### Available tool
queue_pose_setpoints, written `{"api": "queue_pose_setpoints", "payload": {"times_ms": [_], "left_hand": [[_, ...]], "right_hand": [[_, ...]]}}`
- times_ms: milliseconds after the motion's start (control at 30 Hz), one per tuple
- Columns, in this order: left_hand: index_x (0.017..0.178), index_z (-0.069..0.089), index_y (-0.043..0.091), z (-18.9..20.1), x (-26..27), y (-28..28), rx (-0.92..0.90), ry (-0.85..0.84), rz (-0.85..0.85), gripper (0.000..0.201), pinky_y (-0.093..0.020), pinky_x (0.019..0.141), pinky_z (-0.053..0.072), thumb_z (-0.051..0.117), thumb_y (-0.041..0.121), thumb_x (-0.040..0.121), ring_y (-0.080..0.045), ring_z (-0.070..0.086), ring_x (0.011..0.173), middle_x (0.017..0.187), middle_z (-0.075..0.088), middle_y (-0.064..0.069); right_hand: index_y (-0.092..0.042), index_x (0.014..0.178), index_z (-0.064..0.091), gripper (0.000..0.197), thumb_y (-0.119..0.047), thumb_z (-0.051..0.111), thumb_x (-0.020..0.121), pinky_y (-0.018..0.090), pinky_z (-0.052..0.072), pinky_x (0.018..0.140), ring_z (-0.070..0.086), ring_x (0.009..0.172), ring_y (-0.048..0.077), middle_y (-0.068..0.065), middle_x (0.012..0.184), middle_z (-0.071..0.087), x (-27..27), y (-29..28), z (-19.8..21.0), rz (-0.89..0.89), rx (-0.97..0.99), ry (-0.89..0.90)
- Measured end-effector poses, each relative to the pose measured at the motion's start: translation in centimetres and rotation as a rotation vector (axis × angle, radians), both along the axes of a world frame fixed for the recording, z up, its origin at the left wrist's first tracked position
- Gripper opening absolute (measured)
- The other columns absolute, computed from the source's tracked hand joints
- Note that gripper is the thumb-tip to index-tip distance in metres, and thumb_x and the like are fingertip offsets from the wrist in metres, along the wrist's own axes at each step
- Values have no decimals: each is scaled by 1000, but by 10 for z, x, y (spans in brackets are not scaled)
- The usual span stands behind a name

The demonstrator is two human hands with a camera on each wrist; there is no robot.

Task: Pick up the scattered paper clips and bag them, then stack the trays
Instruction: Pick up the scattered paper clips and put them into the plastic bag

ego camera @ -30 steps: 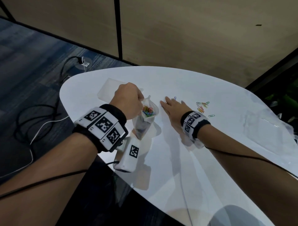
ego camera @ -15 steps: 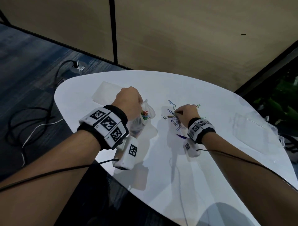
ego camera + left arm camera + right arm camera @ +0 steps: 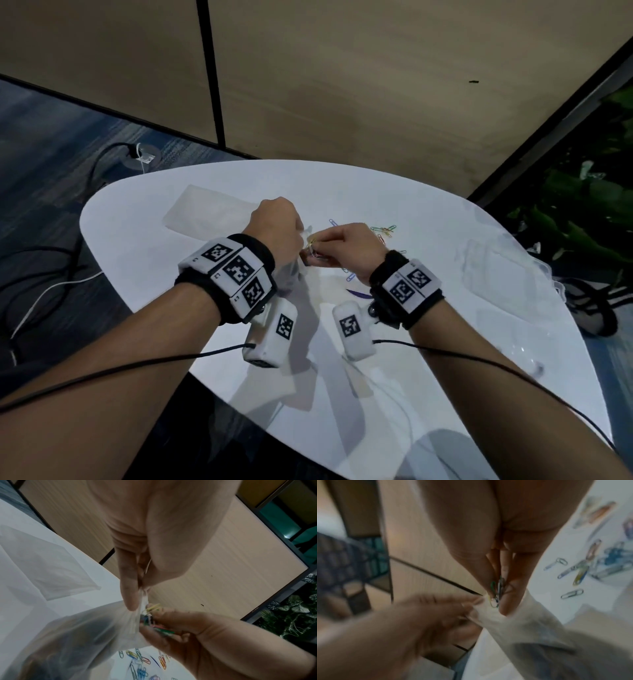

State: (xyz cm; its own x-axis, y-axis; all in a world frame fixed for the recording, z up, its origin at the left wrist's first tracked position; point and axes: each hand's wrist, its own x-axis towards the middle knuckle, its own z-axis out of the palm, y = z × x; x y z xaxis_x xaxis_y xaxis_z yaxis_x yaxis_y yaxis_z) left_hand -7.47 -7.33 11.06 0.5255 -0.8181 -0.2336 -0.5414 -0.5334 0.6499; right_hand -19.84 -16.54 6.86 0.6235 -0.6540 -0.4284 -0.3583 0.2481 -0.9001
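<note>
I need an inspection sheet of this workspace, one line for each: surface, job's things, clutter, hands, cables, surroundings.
Surface: white rounded table, bare in front.
Job's things: clear bag partly filled with clips; loose clips lie on the table beyond the hands; one clear tray far left, another tray at right.
Clutter: nothing seen.
Hands: left hand pinches the bag's mouth; right hand pinches a bunch of clips at the opening.
Cables: thin black leads along both forearms; black and white cables on the floor at left.
Surroundings: beige panel wall, blue carpet, plants at right.
</note>
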Motion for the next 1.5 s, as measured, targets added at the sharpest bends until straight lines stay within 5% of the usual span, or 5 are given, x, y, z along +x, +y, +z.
{"api": "queue_pose_setpoints", "payload": {"times_ms": [400, 800, 900, 1133, 1500], "left_hand": [[103, 75, 8, 0, -6, 0, -16, 83, -1, 24, -41, 92, 59, 55, 2, 92, -34, 73, 95, 104, 75, -15], [107, 75, 7, 1, 1, 5, -6, 66, 2, 26, -39, 93, 59, 56, 1, 90, -32, 73, 96, 105, 75, -14], [107, 74, 9, -2, 6, 9, 1, 69, 0, 27, -39, 93, 59, 53, 1, 92, -33, 73, 97, 111, 73, -14], [109, 73, 11, -3, 12, 15, 13, 48, -54, 24, -42, 93, 59, 56, 5, 93, -34, 72, 97, 114, 70, -16], [111, 73, 13, -4, 8, 16, 38, 6, -110, 24, -42, 93, 58, 55, 8, 95, -35, 71, 97, 115, 70, -15]], "right_hand": [[-12, 95, 79, 32, 4, 53, 86, 22, 53, 77, 66, 79, 17, 4, 92, 75, 9, 13, 6, 139, -711, 379], [-19, 91, 79, 40, 4, 48, 82, 11, 52, 59, 68, 69, 4, -7, 75, 72, 4, 8, 25, 254, -680, 245], [-17, 92, 78, 37, 3, 48, 85, 36, 61, 80, 73, 82, 19, 5, 90, 76, -15, -38, 5, 6, -608, 170], [-14, 150, 32, 49, -24, 39, 102, 37, 25, 116, 30, 143, 33, 10, 159, 24, -56, -138, -84, 225, -667, 921], [-11, 131, 46, 40, -30, 42, 96, 39, 45, 88, 55, 108, 37, 16, 121, 48, -57, -71, -87, 628, -949, 906]]}}
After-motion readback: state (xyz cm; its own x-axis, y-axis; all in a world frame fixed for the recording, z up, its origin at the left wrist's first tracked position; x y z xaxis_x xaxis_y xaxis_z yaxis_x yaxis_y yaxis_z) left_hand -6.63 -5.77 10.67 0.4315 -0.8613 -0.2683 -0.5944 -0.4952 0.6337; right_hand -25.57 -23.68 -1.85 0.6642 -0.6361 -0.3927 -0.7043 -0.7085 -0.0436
